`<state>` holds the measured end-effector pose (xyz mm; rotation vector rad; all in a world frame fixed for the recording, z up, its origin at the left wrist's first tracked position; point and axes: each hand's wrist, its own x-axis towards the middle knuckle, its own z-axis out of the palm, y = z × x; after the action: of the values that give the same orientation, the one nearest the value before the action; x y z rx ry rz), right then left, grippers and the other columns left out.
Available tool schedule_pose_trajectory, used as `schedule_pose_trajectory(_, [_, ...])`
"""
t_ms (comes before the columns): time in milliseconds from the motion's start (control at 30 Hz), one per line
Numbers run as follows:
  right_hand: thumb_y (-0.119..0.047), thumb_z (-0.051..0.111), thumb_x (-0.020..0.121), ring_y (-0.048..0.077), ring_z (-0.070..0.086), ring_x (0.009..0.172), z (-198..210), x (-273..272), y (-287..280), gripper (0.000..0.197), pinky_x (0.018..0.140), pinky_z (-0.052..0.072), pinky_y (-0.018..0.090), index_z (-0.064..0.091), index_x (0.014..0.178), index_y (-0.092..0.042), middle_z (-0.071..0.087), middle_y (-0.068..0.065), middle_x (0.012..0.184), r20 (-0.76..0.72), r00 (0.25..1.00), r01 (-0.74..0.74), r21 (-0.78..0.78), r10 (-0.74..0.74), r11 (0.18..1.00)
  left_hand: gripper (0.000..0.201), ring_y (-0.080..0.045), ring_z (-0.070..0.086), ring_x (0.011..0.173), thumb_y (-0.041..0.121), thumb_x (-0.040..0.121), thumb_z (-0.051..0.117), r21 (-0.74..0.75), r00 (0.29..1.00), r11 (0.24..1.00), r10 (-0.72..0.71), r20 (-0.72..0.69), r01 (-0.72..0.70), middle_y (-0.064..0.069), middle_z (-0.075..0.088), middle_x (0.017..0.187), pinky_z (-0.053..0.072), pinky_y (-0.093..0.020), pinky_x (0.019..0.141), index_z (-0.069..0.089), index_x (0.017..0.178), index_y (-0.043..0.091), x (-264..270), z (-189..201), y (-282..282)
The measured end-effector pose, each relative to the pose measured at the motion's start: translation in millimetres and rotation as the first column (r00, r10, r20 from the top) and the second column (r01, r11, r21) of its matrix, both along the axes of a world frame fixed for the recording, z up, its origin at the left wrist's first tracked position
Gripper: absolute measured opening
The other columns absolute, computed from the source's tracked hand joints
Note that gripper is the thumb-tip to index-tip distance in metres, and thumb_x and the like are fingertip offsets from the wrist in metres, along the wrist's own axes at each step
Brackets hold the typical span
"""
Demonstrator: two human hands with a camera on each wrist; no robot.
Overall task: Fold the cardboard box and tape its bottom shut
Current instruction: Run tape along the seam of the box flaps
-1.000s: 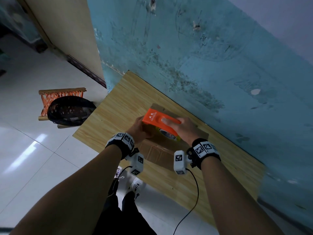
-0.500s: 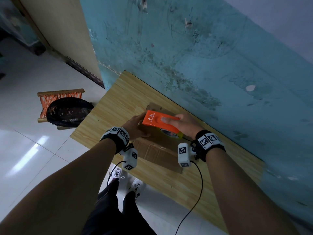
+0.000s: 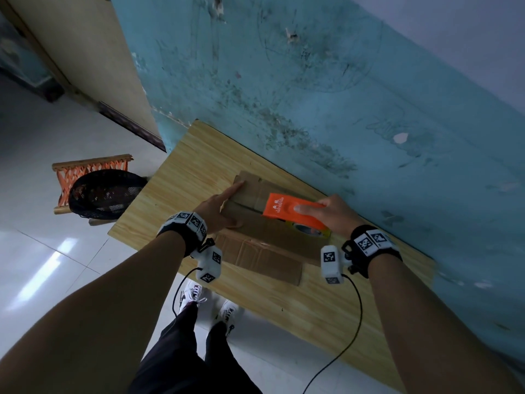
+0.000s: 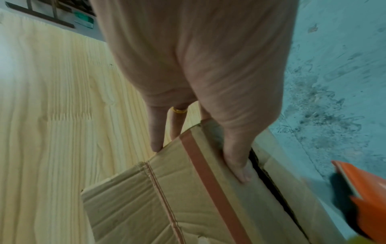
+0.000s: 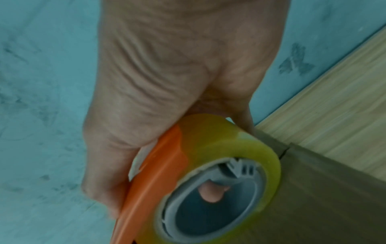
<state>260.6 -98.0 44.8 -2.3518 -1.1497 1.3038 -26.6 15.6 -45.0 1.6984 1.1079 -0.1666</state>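
Note:
A brown cardboard box (image 3: 272, 234) lies on the wooden table (image 3: 199, 155) against the teal wall, one flap spread flat toward me. My left hand (image 3: 218, 206) rests on the box's left end, fingers straight. In the left wrist view its thumb (image 4: 236, 156) lies on the top flap beside the seam and the fingers (image 4: 155, 132) run down the end face. My right hand (image 3: 332, 214) grips an orange tape dispenser (image 3: 287, 209) holding a yellowish tape roll (image 3: 309, 230), on the box's top toward the right. The roll (image 5: 219, 148) touches the cardboard (image 5: 323, 198).
A black mesh basket (image 3: 105, 191) sits on an orange woven stool (image 3: 88, 166) on the floor at the left. The teal wall (image 3: 312, 95) runs right behind the box. My white shoes (image 3: 196, 291) stand at the table's near edge. Bare tabletop lies left and right of the box.
The right hand has drawn the tape dispenser from the box's left end rightward along its top. The left hand stayed at the left end, and its fingers now lie stretched out.

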Motion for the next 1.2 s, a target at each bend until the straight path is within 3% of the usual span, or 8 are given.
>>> schedule_pose_trajectory(167, [-0.055,0.081,0.084,0.024,0.077,0.08,6.9,29.5,-29.2,0.043,0.071,0.054,0.032,0.075,0.092,-0.013,0.077,0.005,0.085,0.034,0.997,0.074,0.006,-0.074,0.997,0.104,-0.037,0.046,0.137,0.03,0.088,0.078,0.001,0.999,1.0,-0.018,0.029,0.018,-0.006,0.036,0.16,0.047,-0.053,0.107,0.003,0.151,0.066,0.1,1.1,-0.6])
schedule_pose_trajectory(267, [-0.054,0.082,0.084,0.023,0.076,0.085,8.1,37.7,-42.9,0.044,0.075,0.056,0.034,0.075,0.097,-0.012,0.077,0.004,0.088,0.023,0.993,0.118,0.015,-0.119,0.993,0.104,-0.036,0.047,0.136,0.027,0.088,0.078,0.009,0.999,1.0,0.0,0.039,0.0,-0.006,0.038,0.159,0.048,-0.05,0.106,0.005,0.155,0.059,1.8,1.2,-2.9])
schedule_pose_trajectory(400, [-0.05,0.08,0.087,0.015,0.073,0.079,13.7,30.5,-47.9,0.039,0.064,0.049,0.027,0.072,0.103,-0.015,0.075,-0.001,0.087,-0.007,0.991,0.136,0.04,-0.136,0.99,0.106,-0.036,0.051,0.131,0.026,0.085,0.081,0.05,0.999,0.999,0.0,0.038,-0.002,-0.007,0.041,0.152,0.052,-0.047,0.099,0.008,0.154,0.062,4.9,-1.6,-4.7])
schedule_pose_trajectory(600, [-0.046,0.08,0.089,0.011,0.069,0.072,20.5,22.1,-48.2,0.029,0.059,0.045,0.023,0.068,0.09,-0.02,0.071,-0.002,0.082,-0.032,0.988,0.155,0.062,-0.154,0.986,0.105,-0.049,0.023,0.147,0.039,0.072,0.086,0.214,0.988,0.977,0.023,-0.153,0.01,-0.004,0.001,0.168,0.04,-0.066,0.109,0.016,0.146,0.062,21.9,-3.3,-7.7])
schedule_pose_trajectory(800, [-0.046,0.082,0.086,0.015,0.072,0.074,18.6,18.4,-52.4,0.033,0.062,0.049,0.025,0.07,0.093,-0.016,0.074,0.0,0.084,-0.073,0.978,0.203,0.1,-0.197,0.974,0.121,-0.035,-0.011,0.156,0.06,0.064,0.084,0.516,0.977,0.837,-0.101,-0.185,0.184,-0.004,-0.007,0.171,0.0,-0.064,0.122,0.016,0.158,0.03,45.7,-2.5,-21.4])
schedule_pose_trajectory(900, [-0.047,0.083,0.086,0.021,0.074,0.079,16.0,12.1,-54.8,0.031,0.064,0.05,0.026,0.069,0.091,-0.019,0.076,0.002,0.087,-0.12,0.967,0.236,0.095,-0.224,0.967,0.136,-0.031,-0.012,0.156,0.074,0.057,0.08,0.523,0.948,0.793,-0.224,-0.227,0.313,-0.004,-0.002,0.171,0.0,-0.063,0.123,0.005,0.161,0.027,54.5,-6.3,-25.4])
schedule_pose_trajectory(1033, [-0.055,0.081,0.083,0.018,0.074,0.088,12.9,-2.7,-52.9,0.044,0.07,0.054,0.028,0.067,0.105,-0.019,0.075,0.0,0.098,-0.167,0.956,0.255,0.072,-0.241,0.964,0.156,-0.03,-0.013,0.156,0.091,0.042,0.072,0.495,0.883,0.735,-0.331,-0.333,0.463,-0.003,-0.008,0.171,-0.003,-0.063,0.123,-0.01,0.16,0.03,65.8,-9.2,-26.2])
schedule_pose_trajectory(1200, [-0.059,0.08,0.084,0.019,0.073,0.091,12.0,-19.5,-44.2,0.037,0.08,0.058,0.031,0.057,0.084,-0.03,0.072,-0.003,0.095,-0.148,0.973,0.189,0.083,-0.175,0.978,0.16,-0.032,-0.007,0.157,0.097,0.036,0.065,0.512,0.804,0.621,-0.417,-0.424,0.593,-0.004,-0.005,0.172,-0.003,-0.068,0.12,-0.013,0.159,0.031,70.7,-6.6,-24.3])
